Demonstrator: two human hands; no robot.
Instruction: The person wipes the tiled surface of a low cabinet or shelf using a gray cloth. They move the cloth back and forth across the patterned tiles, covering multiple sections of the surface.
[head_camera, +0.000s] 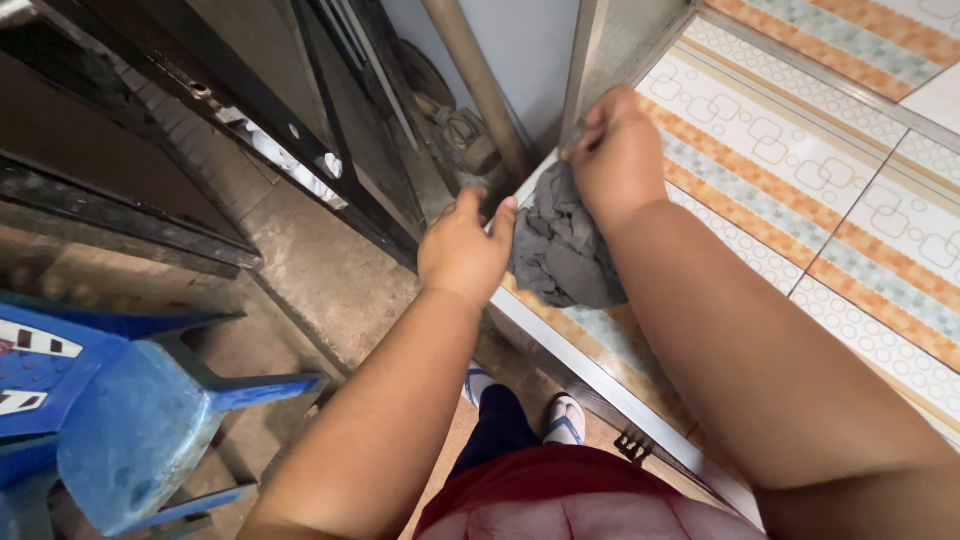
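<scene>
My right hand (618, 155) grips a crumpled grey cloth (562, 245) and presses it against the metal edge strip (575, 345) of a tiled wall. My left hand (462, 250) is just left of the cloth, fingers curled and thumb touching its edge, resting against the same metal edge. The cloth hangs down below my right hand over the patterned tiles (790, 170). Both forearms reach up from the bottom of the view.
A blue plastic stool (130, 410) lies tipped at lower left. A dark metal gate frame (250, 130) runs across the upper left. A brown pipe (480, 85) and a pump-like fitting (465, 135) stand behind it. My feet in sandals (565, 420) are on the concrete floor (320, 270).
</scene>
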